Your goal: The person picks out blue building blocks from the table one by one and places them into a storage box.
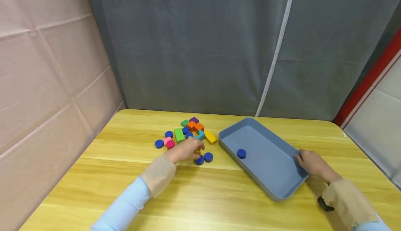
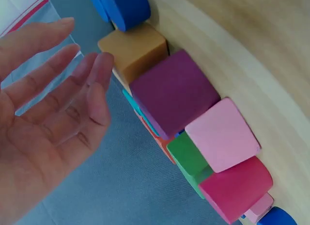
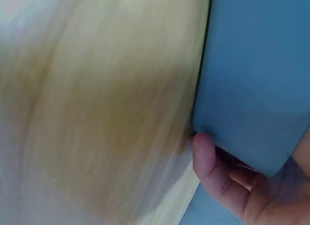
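Orange, just off the fingertips of my left hand (image 1: 185, 149): an orange block (image 2: 138, 44). Fingers and thumb apart, nothing clamped. Best, I judge, to straddle opposite faces and pinch squarely, without nudging the purple block (image 2: 174, 94) or blue discs (image 2: 128, 10) near it. Further right on the table (image 1: 125, 168), the tray (image 1: 266, 161), one lone disc (image 1: 241, 153) inside; my right hand (image 1: 316, 163) grips its right end, which should steady it.
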The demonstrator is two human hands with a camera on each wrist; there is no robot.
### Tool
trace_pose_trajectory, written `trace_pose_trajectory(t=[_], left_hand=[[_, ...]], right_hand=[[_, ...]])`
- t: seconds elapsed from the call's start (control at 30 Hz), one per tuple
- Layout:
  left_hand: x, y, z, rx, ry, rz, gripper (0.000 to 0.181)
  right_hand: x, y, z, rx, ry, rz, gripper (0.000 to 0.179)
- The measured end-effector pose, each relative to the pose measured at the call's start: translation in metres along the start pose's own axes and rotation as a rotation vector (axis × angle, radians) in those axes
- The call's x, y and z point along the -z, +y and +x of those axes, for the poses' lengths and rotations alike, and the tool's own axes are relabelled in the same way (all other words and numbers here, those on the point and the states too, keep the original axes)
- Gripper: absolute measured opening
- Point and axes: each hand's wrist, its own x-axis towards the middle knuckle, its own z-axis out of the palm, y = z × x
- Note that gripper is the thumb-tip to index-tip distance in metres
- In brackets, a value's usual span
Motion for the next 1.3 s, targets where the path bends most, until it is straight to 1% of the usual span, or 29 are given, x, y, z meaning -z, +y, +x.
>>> trace_pose_trajectory(t=[0.1, 0.23, 0.37, 0.53, 0.6, 0.8, 1.0, 1.3], left_hand=[[-0.002, 0.005, -0.001, 0.020, -0.025, 0.016, 0.027], [-0.003, 0.010, -0.002, 0.031, -0.048, 0.039, 0.029], [-0.007, 0.011, -0.004, 0.021, -0.061, 0.076, 0.027], [-0.013, 0.012, -0.005, 0.034, -0.092, 0.095, 0.026], [-0.015, 0.012, -0.005, 0.034, -0.099, 0.099, 0.026], [-0.017, 0.014, -0.003, 0.022, -0.101, 0.146, 0.022], [-0.019, 0.018, -0.001, 0.052, -0.106, 0.149, 0.020], [-0.020, 0.019, -0.002, 0.069, -0.119, 0.152, 0.023]], right_hand=[[-0.003, 0.000, -0.002, 0.023, 0.043, 0.001, 0.015], [-0.005, -0.001, -0.004, 0.068, 0.100, 0.019, 0.011], [-0.006, -0.002, -0.006, 0.110, 0.134, 0.018, 0.011], [-0.008, -0.004, -0.009, 0.148, 0.162, 0.002, 0.011], [-0.009, -0.005, -0.010, 0.145, 0.164, -0.002, 0.011], [-0.010, -0.007, -0.010, 0.110, 0.171, 0.007, 0.009], [-0.011, -0.008, -0.009, 0.103, 0.168, 0.002, 0.010], [-0.011, -0.010, -0.009, 0.071, 0.125, 0.015, 0.009]])
